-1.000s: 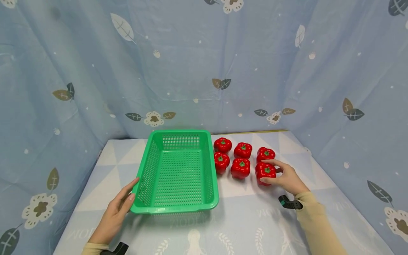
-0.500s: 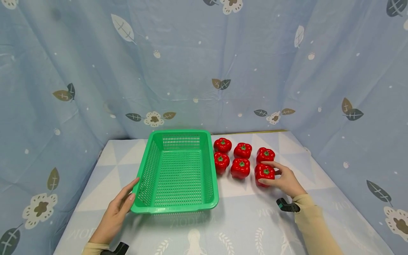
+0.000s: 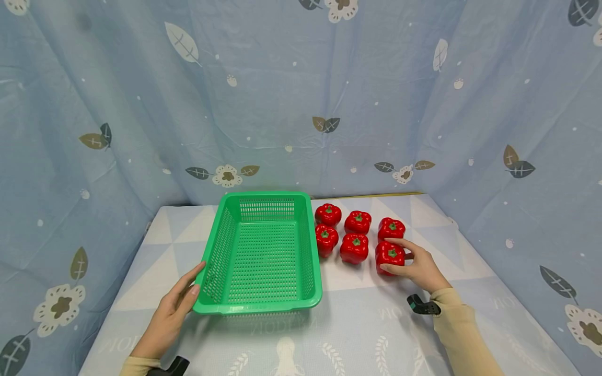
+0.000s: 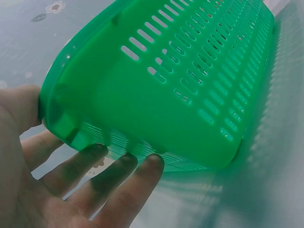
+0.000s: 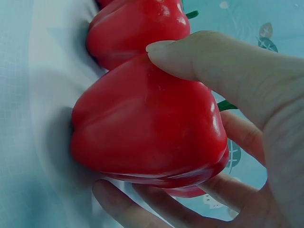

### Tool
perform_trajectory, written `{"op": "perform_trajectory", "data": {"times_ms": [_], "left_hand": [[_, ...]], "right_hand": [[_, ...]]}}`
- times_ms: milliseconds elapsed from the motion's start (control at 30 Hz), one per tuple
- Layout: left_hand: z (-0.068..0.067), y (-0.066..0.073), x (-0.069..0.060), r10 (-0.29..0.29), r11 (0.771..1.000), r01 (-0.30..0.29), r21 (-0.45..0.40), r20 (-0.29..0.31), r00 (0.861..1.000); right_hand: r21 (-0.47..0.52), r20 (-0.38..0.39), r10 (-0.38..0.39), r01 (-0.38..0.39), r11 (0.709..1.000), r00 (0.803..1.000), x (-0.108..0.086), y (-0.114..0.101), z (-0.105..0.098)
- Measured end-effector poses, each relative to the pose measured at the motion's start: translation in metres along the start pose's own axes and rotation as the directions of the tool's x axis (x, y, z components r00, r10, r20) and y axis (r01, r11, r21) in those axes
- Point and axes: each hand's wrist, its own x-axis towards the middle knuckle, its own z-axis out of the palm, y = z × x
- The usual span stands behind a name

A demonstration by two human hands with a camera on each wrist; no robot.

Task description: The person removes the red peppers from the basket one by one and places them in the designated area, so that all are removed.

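Observation:
A green perforated plastic basket [image 3: 312, 303] stands on the table with nothing inside. My left hand [image 3: 162, 321] touches its near left corner; the left wrist view shows long, mostly straight fingers [image 4: 126, 194] along the outer wall [image 4: 156, 118]. On the right, my right hand [image 3: 420, 266] holds the nearest red bell pepper [image 3: 389, 253] of the right-hand column. Its thumb [image 5: 190, 57] lies on one side and its other fingers curve round the opposite side in the right wrist view. Right behind stands another red bell pepper [image 3: 391, 228].
Between the basket and the right hand stand several more red bell peppers [image 3: 355, 247] in two columns. The left column [image 3: 326, 240] sits close against the basket's right wall. A patterned cloth [image 3: 357, 334] covers the table, and a blue curtain [image 3: 282, 89] hangs behind it.
My right hand and the bell pepper in its grip have shifted very slightly left and toward me. The left hand and the basket look unmoved.

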Motion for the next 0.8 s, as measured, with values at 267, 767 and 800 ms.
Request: {"op": "perform_trajectory", "data": {"times_ms": [267, 767, 800], "left_hand": [[0.0013, 0.0000, 0.0015, 0.026, 1.000, -0.026, 0.013, -0.031, 0.999], [-0.0045, -0.0008, 0.0011, 0.087, 0.996, -0.085, 0.023, -0.079, 0.993], [-0.0058, -0.0013, 0.0005, 0.098, 0.995, -0.096, 0.030, -0.084, 0.992]], "right_hand": [[-0.031, -0.003, -0.016, 0.016, 0.999, 1.000, 0.0035, 0.0007, 0.0002], [-0.060, -0.009, -0.038, 0.038, 0.997, 0.999, -0.0016, 0.0006, -0.0019], [-0.062, -0.009, -0.042, 0.041, 0.997, 0.999, -0.0031, 0.0003, -0.0024]]}}
